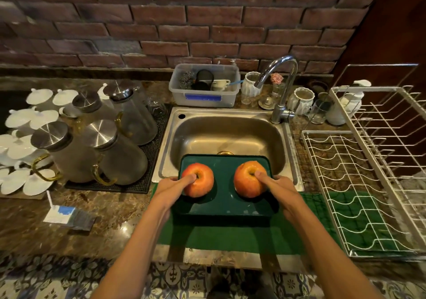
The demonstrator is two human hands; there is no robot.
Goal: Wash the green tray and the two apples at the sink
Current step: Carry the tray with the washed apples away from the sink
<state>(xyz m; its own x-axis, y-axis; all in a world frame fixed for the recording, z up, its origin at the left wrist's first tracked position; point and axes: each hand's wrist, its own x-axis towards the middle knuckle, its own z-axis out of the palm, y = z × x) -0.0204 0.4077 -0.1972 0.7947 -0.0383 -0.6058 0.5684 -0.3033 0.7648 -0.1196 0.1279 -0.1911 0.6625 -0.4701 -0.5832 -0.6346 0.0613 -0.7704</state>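
A dark green tray (pixel 224 195) is held level over the front edge of the steel sink (pixel 230 132), half above the basin. Two red-orange apples rest on it, the left apple (pixel 200 183) and the right apple (pixel 247 181). My left hand (pixel 171 188) grips the tray's left edge with its thumb pressed on the left apple's top. My right hand (pixel 280 189) grips the right edge, its thumb on the right apple. The chrome faucet (pixel 282 86) arches over the basin's back right; no water is running.
A green cloth (pixel 230 236) lies on the counter under the tray. Several glass jugs (pixel 108 146) with steel lids and white lids stand at left. A white wire dish rack (pixel 368 172) fills the right. A plastic tub (pixel 204 85) and cups sit behind the sink.
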